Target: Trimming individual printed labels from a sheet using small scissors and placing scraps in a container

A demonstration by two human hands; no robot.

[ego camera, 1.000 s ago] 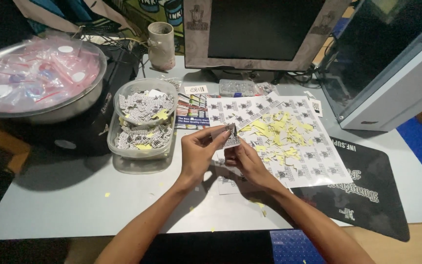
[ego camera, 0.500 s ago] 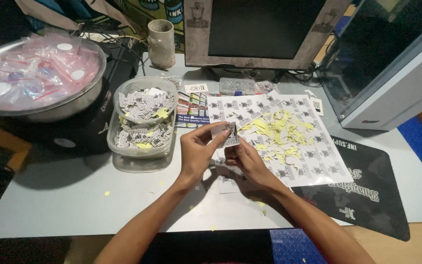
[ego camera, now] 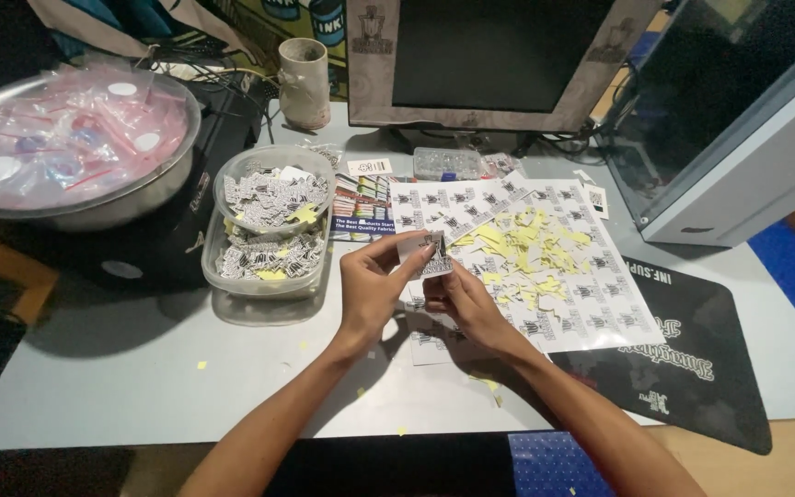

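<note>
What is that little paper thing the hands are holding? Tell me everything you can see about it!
The small sticker is a little white rectangle of paper with a dark printed design, too small to make out. It is held up above the grey table, tilted slightly. The left hand pinches its left edge with fingertips, and the right hand grips it from below. It looks flat and thin, like the matching ones on the printed sheet just behind it.

Grey table [ego camera: 140, 387] carries sticker sheets [ego camera: 526, 258] strewn with yellow scraps [ego camera: 526, 235], a clear tub [ego camera: 264, 262], black mat [ego camera: 683, 359], monitor [ego camera: 499, 55], mug [ego camera: 304, 83].
</note>
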